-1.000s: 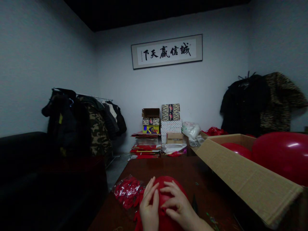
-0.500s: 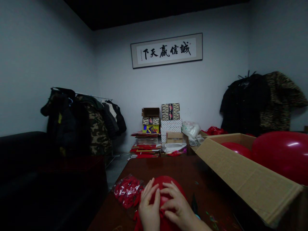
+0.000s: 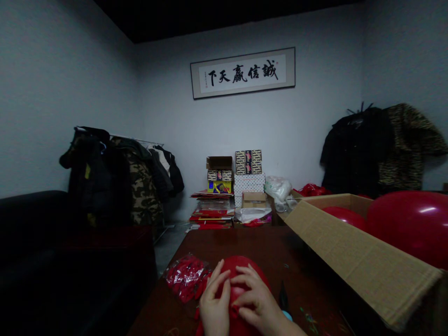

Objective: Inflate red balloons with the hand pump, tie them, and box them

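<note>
A red balloon (image 3: 245,262) rests on the dark brown table, beneath and between my two hands. My left hand (image 3: 215,298) lies along its left side, with thumb and fingers bent over it. From the right, my right hand (image 3: 257,298) bends over the balloon, its thumb and a finger pinching a small red piece, seemingly the balloon's neck. Left of my hands lies a clear plastic bag of red pieces (image 3: 187,277). A dark tool with a light blue part (image 3: 284,298) sits just right of my right hand.
On the right, an open cardboard box (image 3: 360,256) holds large red balloons (image 3: 413,226). Stacked boxes (image 3: 249,186) and red flat packs (image 3: 212,217) stand beyond the table (image 3: 245,238). Thin coloured strands (image 3: 310,319) lie at the table's lower right. Coats hang on both sides.
My left hand has shifted slightly left. My right hand has moved only a little, its fingers still pinched over the balloon.
</note>
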A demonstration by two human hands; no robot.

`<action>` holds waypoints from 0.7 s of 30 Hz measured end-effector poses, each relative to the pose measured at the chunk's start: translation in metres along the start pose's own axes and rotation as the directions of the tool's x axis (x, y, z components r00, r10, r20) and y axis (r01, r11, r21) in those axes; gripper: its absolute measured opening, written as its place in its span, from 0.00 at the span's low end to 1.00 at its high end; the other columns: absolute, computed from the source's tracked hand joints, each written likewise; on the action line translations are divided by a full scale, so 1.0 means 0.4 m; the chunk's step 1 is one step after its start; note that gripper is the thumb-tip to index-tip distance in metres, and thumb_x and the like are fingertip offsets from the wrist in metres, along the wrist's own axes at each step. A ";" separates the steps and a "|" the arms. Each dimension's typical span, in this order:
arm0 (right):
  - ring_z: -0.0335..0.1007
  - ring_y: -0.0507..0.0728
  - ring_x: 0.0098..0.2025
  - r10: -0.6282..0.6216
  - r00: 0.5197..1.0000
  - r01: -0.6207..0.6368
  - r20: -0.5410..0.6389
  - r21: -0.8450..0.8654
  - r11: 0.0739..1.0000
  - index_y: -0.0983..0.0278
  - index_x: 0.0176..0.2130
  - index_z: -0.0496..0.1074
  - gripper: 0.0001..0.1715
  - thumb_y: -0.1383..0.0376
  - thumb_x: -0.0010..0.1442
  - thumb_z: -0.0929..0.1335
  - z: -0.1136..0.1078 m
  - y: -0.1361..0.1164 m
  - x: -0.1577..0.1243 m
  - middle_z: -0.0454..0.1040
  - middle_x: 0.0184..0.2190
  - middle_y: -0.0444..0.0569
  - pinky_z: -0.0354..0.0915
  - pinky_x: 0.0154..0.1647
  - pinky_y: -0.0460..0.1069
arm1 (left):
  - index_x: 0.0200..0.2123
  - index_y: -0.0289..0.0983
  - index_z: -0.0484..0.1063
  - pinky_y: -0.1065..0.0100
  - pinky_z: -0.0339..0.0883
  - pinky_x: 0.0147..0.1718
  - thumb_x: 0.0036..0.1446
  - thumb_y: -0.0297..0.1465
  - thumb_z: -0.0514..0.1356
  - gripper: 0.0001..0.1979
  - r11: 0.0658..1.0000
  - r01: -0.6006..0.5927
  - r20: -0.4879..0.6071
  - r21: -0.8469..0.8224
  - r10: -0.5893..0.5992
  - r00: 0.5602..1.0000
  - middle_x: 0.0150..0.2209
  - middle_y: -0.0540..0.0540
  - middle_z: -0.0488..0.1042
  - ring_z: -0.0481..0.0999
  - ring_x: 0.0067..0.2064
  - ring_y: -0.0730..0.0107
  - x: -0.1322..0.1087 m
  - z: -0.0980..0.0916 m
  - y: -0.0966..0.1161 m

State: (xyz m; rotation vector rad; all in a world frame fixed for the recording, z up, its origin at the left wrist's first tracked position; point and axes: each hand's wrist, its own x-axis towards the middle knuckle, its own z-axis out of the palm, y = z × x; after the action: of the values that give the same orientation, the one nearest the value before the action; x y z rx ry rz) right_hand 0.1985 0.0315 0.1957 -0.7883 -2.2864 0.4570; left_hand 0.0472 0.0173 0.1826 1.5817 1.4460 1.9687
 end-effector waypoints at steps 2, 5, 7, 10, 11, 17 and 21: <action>0.50 0.60 0.63 0.005 1.000 -0.005 0.007 0.008 1.000 0.48 0.34 0.76 0.15 0.68 0.48 0.68 -0.002 -0.005 0.002 0.70 0.52 0.40 0.43 0.64 0.66 | 0.32 0.40 0.78 0.55 0.68 0.49 0.48 0.36 0.61 0.09 0.996 0.065 0.000 -0.063 -0.065 0.998 0.49 0.41 0.75 0.74 0.49 0.54 0.002 0.006 0.014; 0.51 0.60 0.63 -0.010 1.000 0.010 0.003 0.012 1.000 0.48 0.34 0.76 0.16 0.68 0.47 0.68 -0.004 -0.009 0.005 0.70 0.51 0.41 0.44 0.64 0.65 | 0.31 0.40 0.78 0.51 0.66 0.51 0.47 0.39 0.61 0.11 0.988 0.105 0.045 -0.115 -0.100 0.994 0.49 0.39 0.75 0.72 0.51 0.52 0.007 0.016 0.028; 0.51 0.60 0.62 -0.017 1.000 0.017 -0.007 0.013 1.000 0.49 0.34 0.76 0.15 0.68 0.47 0.68 -0.005 -0.009 0.006 0.70 0.51 0.41 0.44 0.64 0.65 | 0.32 0.42 0.79 0.46 0.62 0.53 0.47 0.40 0.62 0.11 0.992 0.082 0.085 -0.094 -0.074 0.994 0.50 0.39 0.74 0.69 0.54 0.50 0.009 0.016 0.029; 0.50 0.59 0.63 -0.012 1.000 0.012 -0.017 0.012 1.000 0.49 0.33 0.76 0.14 0.67 0.48 0.68 -0.006 -0.004 0.003 0.70 0.51 0.41 0.45 0.64 0.63 | 0.33 0.44 0.79 0.43 0.57 0.55 0.48 0.41 0.62 0.11 0.999 0.031 0.114 -0.019 -0.028 0.993 0.51 0.41 0.73 0.65 0.58 0.50 0.011 0.004 0.021; 0.50 0.59 0.63 -0.010 1.000 0.011 -0.020 0.016 1.000 0.49 0.33 0.76 0.14 0.68 0.48 0.68 -0.006 -0.001 0.001 0.70 0.51 0.41 0.46 0.64 0.63 | 0.33 0.44 0.79 0.44 0.56 0.56 0.48 0.41 0.61 0.11 1.000 0.019 0.112 -0.003 -0.019 0.994 0.52 0.41 0.72 0.64 0.58 0.50 0.011 -0.002 0.016; 0.54 0.58 0.61 0.011 0.991 0.004 -0.131 0.117 0.993 0.51 0.34 0.76 0.14 0.69 0.48 0.67 0.007 0.025 -0.008 0.69 0.52 0.44 0.49 0.62 0.63 | 0.34 0.44 0.79 0.46 0.58 0.56 0.51 0.44 0.58 0.14 0.999 -0.019 0.099 0.051 0.014 0.995 0.53 0.41 0.71 0.65 0.57 0.51 0.001 -0.035 -0.024; 0.56 0.59 0.60 0.012 0.989 0.011 -0.150 0.155 0.988 0.50 0.35 0.76 0.11 0.65 0.50 0.68 0.019 0.037 -0.011 0.70 0.51 0.45 0.49 0.62 0.64 | 0.35 0.45 0.79 0.44 0.57 0.55 0.55 0.44 0.53 0.16 0.989 -0.093 0.133 0.117 0.077 0.988 0.54 0.43 0.71 0.65 0.58 0.52 -0.014 -0.042 -0.044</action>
State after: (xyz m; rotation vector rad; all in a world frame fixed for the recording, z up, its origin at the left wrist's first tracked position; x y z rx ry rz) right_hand 0.2020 0.0390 0.1809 -0.7203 -2.0833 0.5494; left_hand 0.0284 0.0130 0.1666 1.8151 1.4969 1.8150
